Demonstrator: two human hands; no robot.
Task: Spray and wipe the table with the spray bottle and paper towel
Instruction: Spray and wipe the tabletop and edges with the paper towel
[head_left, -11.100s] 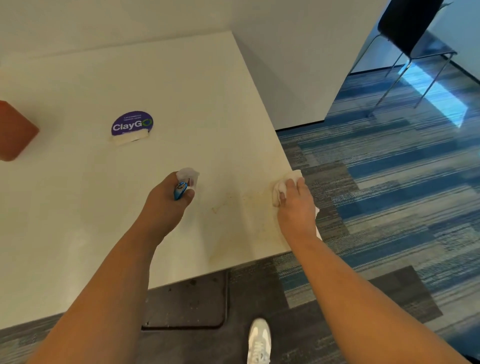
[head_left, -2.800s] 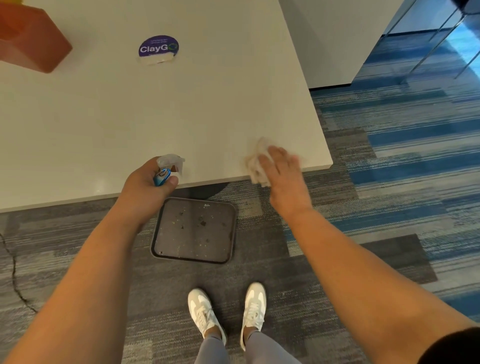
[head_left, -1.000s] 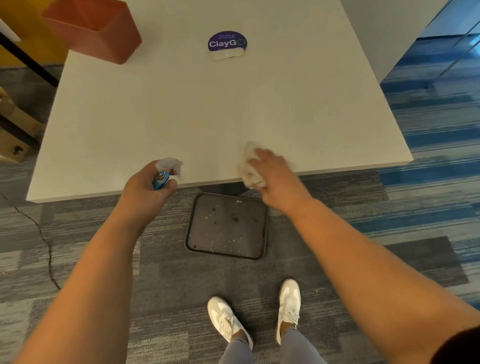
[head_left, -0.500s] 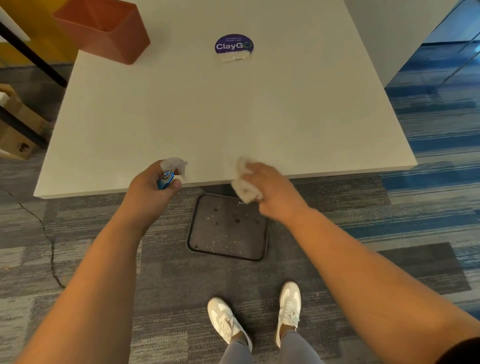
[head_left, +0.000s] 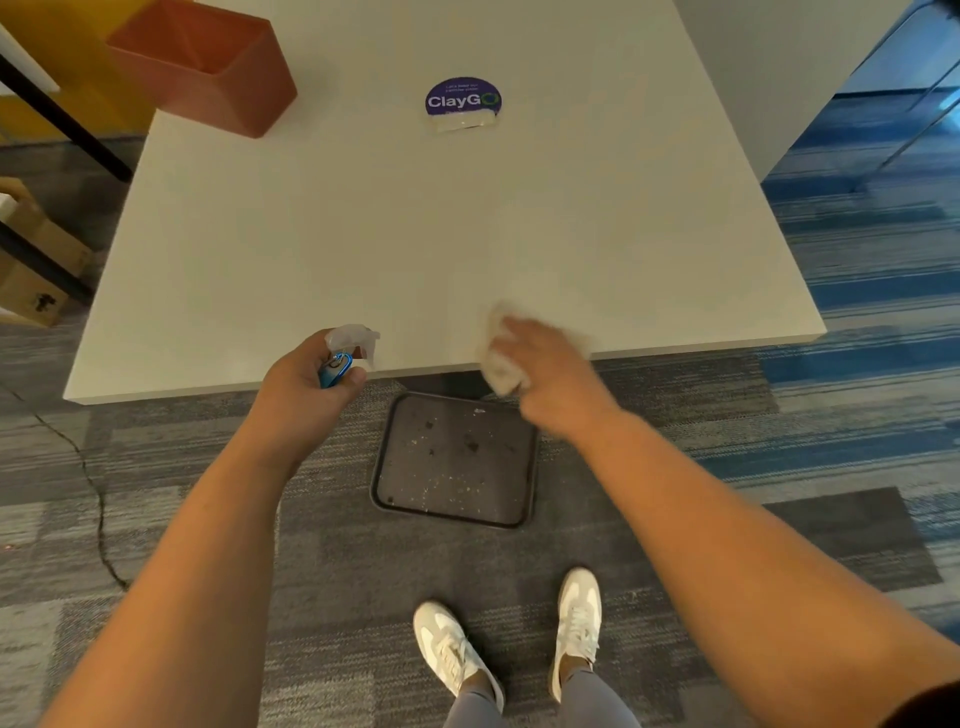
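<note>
The white square table (head_left: 395, 234) fills the upper half of the view. My left hand (head_left: 301, 395) grips a small spray bottle (head_left: 345, 353) with a clear nozzle and blue label, held just over the table's near edge. My right hand (head_left: 550, 374) holds a crumpled paper towel (head_left: 496, 353) at the near edge, a little right of the bottle; the hand is motion-blurred. The towel hangs partly past the edge.
An orange container (head_left: 208, 67) stands at the table's far left corner. A round purple ClayGo sticker (head_left: 463, 101) lies near the far side. The dark square table base (head_left: 454, 460) sits on the carpet below, my white shoes (head_left: 519, 639) behind it. Cardboard boxes (head_left: 31, 260) are at left.
My right hand with the towel has shifted slightly right along the near edge over the last half second. The left hand keeps the bottle in about the same place.
</note>
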